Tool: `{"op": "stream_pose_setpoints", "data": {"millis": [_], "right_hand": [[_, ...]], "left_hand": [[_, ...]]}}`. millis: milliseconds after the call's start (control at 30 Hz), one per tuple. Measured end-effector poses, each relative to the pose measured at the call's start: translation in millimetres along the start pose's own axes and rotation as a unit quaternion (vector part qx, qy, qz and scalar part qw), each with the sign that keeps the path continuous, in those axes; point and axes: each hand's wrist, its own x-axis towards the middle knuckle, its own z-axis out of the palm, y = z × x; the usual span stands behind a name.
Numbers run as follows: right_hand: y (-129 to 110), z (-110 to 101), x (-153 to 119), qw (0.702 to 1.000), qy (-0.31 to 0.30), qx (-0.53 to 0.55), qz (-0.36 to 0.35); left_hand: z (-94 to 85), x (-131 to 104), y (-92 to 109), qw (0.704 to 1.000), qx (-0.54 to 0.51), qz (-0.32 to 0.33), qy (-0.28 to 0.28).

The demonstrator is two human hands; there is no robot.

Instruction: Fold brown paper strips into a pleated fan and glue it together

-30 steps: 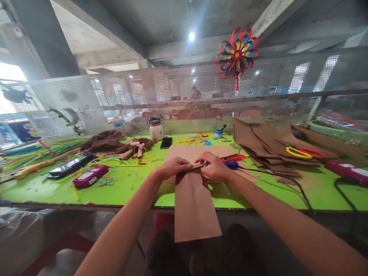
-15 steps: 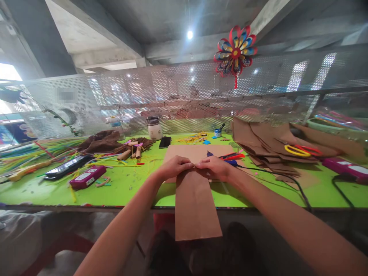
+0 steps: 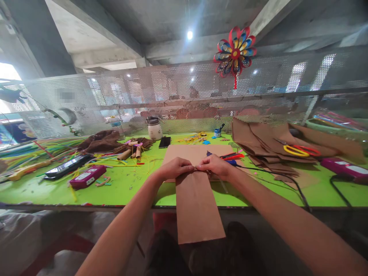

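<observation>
A strip of brown paper (image 3: pixel 198 209) hangs down over the table's front edge, its far end pinched between my two hands. My left hand (image 3: pixel 177 168) grips the left side of that end, thumb and fingers pressed together. On the right side, my right hand (image 3: pixel 214 166) is closed on the same end, the fingertips of both hands almost meeting. Beneath and behind my hands lies a flat tan board (image 3: pixel 172 151). Just beyond my right hand is a blue glue gun (image 3: pixel 232 163) with a black cord, beside some red-handled tools (image 3: pixel 234 156).
Stacked brown paper (image 3: pixel 258 138) carries yellow- and red-handled scissors (image 3: pixel 296 150) at right. Purple boxes (image 3: pixel 87 177) sit at both sides. A phone (image 3: pixel 165 142), a jar (image 3: pixel 154 129) and small paper rolls (image 3: pixel 124 155) stand farther back. Perforated mesh (image 3: pixel 172 92) rises behind the green table (image 3: pixel 115 195).
The paper's lower end has shifted slightly down and to the right. My fingers have moved a little at the pinched end, both hands still holding it.
</observation>
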Motion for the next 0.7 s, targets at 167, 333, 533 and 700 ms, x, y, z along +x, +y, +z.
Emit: {"op": "stream_pose_setpoints", "data": {"millis": [167,333,533,700], "right_hand": [[3,-7,2,1.0,-0.021,0.005,0.013],[3,-13,0,0.999,-0.043,0.004,0.022],[-1,-16,-2,0.996,-0.077,-0.026,0.027],[-3,-13,-8,0.989,-0.111,-0.097,-0.01]], "left_hand": [[-4.5,-3,-5,0.999,-0.023,0.001,-0.032],[-6.9,-5,-4,0.999,-0.001,0.007,-0.044],[-4.8,0,-7,0.998,0.053,0.019,-0.003],[-0.2,2,-14,0.998,0.052,0.019,0.001]]}}
